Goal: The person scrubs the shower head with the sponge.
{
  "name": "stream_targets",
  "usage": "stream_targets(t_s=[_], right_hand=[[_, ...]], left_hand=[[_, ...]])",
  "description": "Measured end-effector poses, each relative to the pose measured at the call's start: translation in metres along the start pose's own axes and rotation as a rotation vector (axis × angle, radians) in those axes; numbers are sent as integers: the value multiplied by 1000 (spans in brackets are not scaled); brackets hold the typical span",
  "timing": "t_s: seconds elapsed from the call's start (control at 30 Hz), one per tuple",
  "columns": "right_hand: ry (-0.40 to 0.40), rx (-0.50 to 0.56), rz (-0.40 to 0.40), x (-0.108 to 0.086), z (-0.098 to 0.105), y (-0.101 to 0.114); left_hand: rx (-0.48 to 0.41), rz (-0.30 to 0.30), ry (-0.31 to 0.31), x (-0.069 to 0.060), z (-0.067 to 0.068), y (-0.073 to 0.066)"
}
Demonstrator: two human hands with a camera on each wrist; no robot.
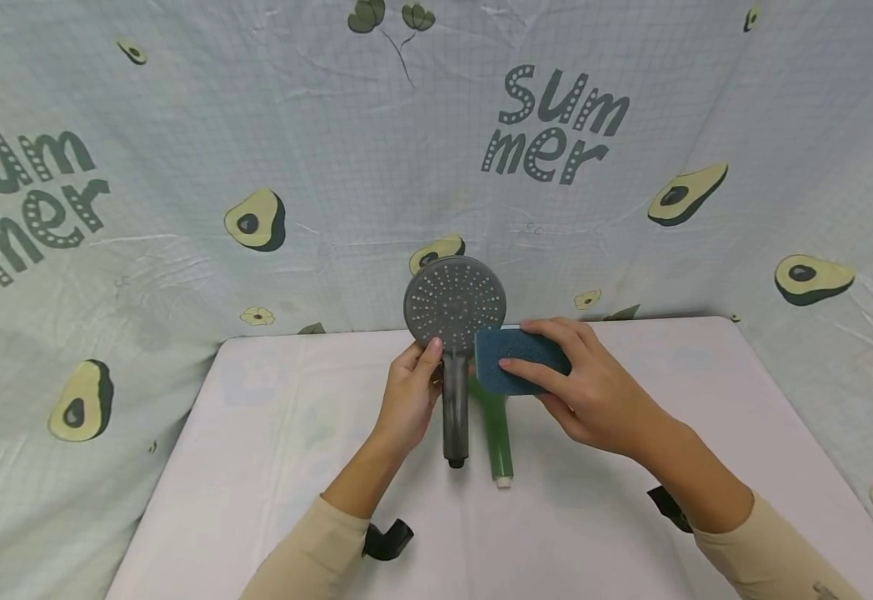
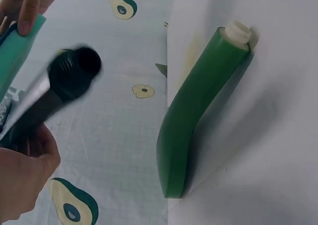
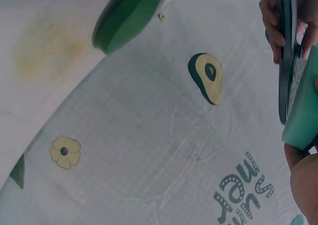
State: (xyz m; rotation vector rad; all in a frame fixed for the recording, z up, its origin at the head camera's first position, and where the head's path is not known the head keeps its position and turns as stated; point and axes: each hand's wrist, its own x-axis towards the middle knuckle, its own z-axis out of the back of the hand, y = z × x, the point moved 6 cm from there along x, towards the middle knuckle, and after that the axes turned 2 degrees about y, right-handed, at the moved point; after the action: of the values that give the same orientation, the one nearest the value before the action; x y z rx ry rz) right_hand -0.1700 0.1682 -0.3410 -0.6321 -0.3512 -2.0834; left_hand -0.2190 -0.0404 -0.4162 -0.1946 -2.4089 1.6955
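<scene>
My left hand point(image 1: 406, 404) grips a dark grey shower head point(image 1: 455, 300) near its neck, its nozzle face toward the head camera and its handle downward. My right hand point(image 1: 601, 396) holds a sponge point(image 1: 511, 367), fingers and thumb around its edges. The sponge's dark blue side faces the head camera; its teal foam point(image 3: 303, 106) is turned to the nozzle face. It overlaps the disc's lower right edge; whether they touch, I cannot tell. In the left wrist view, the handle's hollow end point(image 2: 89, 62) shows. Behind lies a green curved piece point(image 2: 194, 96) with a white end.
A black bent piece point(image 1: 389, 540) lies on the white table point(image 1: 279, 450) beside the left sleeve. Partly under the right forearm is another black object point(image 1: 669, 507). A printed cloth point(image 1: 331, 150) with avocados hangs behind the table.
</scene>
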Motion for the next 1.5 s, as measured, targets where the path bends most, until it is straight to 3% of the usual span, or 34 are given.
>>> stream_targets(t_s=[0.2, 0.4, 0.5, 0.77, 0.97, 1.13, 1.33, 1.5], right_hand=[[-3, -50, 10, 6, -4, 3], [-19, -110, 6, 12, -4, 1], [-11, -114, 6, 15, -6, 1], [72, -1, -37, 17, -23, 7], [132, 60, 83, 14, -44, 31], [153, 8, 143, 8, -53, 42], [87, -146, 51, 27, -42, 30], [53, -218, -2, 40, -35, 28]], left_hand=[[-89, -6, 44, 3, -6, -10], [-100, 33, 116, 4, -12, -20], [-87, 48, 122, 6, -12, -24], [13, 16, 51, 15, -3, -40], [62, -21, 19, 19, 4, -54], [60, -2, -6, 22, 9, -56], [75, 33, -28, 21, 7, -52], [93, 6, -17, 19, -1, -51]])
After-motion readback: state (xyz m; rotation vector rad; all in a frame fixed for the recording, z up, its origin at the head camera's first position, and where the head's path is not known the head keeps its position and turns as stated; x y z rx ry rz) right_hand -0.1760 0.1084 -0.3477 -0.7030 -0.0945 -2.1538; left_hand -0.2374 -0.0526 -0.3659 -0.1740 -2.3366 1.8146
